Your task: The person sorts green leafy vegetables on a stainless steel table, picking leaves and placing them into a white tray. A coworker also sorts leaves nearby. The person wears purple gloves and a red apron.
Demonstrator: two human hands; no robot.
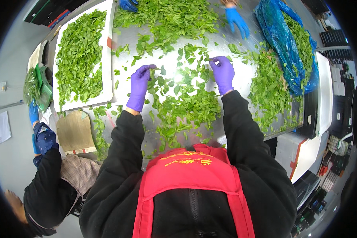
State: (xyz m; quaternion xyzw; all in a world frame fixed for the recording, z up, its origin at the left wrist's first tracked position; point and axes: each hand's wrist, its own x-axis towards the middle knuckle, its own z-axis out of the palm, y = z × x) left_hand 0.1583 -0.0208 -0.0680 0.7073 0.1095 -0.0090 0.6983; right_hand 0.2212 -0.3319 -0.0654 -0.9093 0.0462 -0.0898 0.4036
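Observation:
My left hand (139, 86), in a purple glove, pinches a small leafy sprig (162, 70) by its stem between thumb and forefinger. To the right, my purple-gloved right hand (223, 74) has thumb and forefinger closed on a small piece of green sprig (208, 59), mostly hidden at the fingertips. Both hands are just above a shiny metal table (169, 61). Loose green leaves (164, 84) lie scattered between them. Closer to my body is a denser heap of leaves (187, 108).
A white tray (107, 74) full of leaves stands left. A blue plastic bag (281, 50) of leaves lies right, beside another leaf pile (269, 89). Across the table are a co-worker's blue-gloved hands (237, 22) and a large heap (178, 17). Another person (47, 184) is at left.

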